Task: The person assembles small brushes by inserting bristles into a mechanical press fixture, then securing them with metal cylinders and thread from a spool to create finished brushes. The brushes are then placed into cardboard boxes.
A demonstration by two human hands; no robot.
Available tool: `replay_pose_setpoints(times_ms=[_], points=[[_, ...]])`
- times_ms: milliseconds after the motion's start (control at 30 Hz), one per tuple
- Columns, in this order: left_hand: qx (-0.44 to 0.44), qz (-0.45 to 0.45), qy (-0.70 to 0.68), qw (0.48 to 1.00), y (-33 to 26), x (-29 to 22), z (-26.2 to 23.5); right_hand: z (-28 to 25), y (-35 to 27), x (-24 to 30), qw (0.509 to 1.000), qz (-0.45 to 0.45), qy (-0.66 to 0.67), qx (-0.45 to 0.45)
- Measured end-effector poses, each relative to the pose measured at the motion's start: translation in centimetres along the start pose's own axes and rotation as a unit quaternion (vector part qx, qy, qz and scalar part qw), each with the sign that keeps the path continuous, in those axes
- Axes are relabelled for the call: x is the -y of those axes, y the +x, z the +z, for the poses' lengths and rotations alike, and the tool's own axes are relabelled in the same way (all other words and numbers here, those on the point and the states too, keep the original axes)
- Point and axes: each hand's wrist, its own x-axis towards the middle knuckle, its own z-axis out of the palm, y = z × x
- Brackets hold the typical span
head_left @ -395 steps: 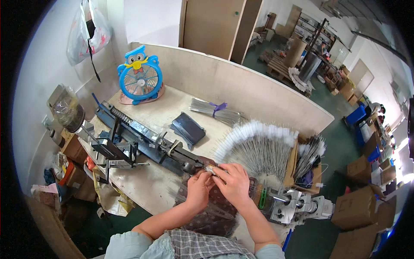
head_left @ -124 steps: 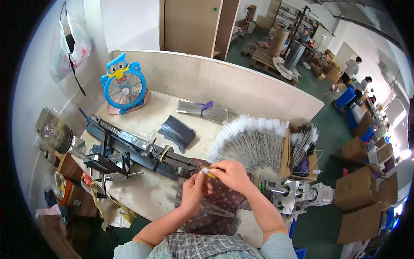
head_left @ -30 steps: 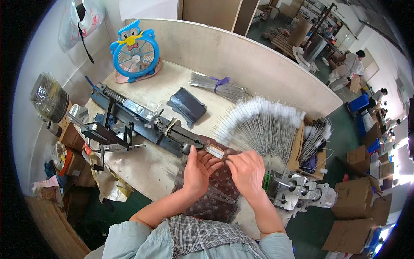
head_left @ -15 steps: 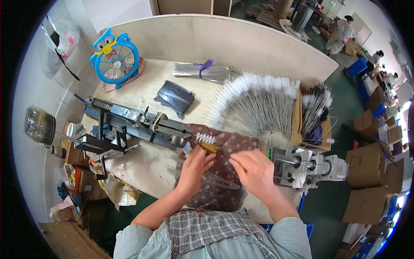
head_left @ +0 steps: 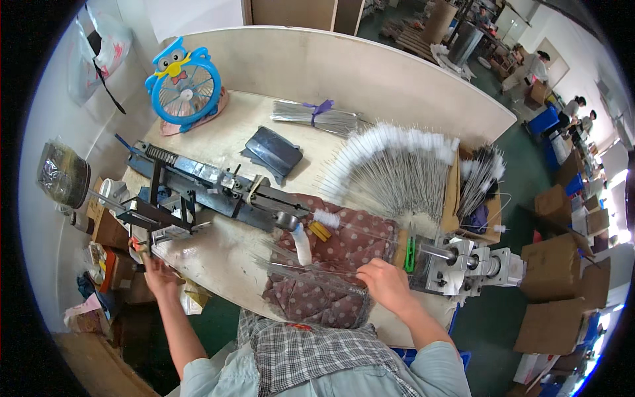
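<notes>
Now my hands have parted. Half a second ago both were together over the dotted brown cloth (head_left: 337,264), working at the small white-tipped brush (head_left: 325,218) by the machine's near end. My left hand (head_left: 156,276) has since swung far out to the left, to the near left corner of the counter (head_left: 218,255), where it sits at the black frame (head_left: 155,221) of the long dark machine (head_left: 218,188); the fingers curl toward a small part there, but I cannot tell whether they grip it or only touch it. My right hand (head_left: 385,284) has stayed over the cloth and is closed on the end of a clear bundle of thin wires (head_left: 311,270) lying across the cloth.

The white-tipped brush now lies free, touched by neither hand, on the far edge of the cloth just beside the machine's nose, with a short white tube (head_left: 302,243) and a small yellow piece (head_left: 320,231) next to it.

I read the change as the two-handed fitting being over: the piece is left at the machine, the left hand goes to the machine's frame end, and the right secures fresh stock.

Farther off, the fan of finished white-tipped brushes (head_left: 397,169) spreads untouched, with the blue owl-shaped fan (head_left: 182,83) at the far left.
</notes>
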Motion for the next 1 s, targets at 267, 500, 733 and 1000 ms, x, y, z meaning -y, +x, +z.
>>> replay_pose_setpoints(times_ms=[267, 500, 733, 1000], points=[[0.0, 0.026, 0.086, 0.996, 3.4, 0.9, -1.9, -0.4, -1.1, -1.3, 0.998, 0.059, 0.01, -0.023], [0.241, -0.3, 0.015, 0.923, -13.0, 10.3, 6.3, 0.0, -2.4, -2.6, 0.995, 0.072, -0.061, 0.013], [0.351, -0.222, 0.25, 0.875, -24.4, 13.8, 13.8, 3.3, -2.7, -2.0, 0.997, 0.052, -0.038, 0.048], [0.402, -0.505, -0.042, 0.762, -25.6, 2.5, 18.6, 5.1, -3.2, -2.8, 0.996, 0.087, 0.019, -0.004]])
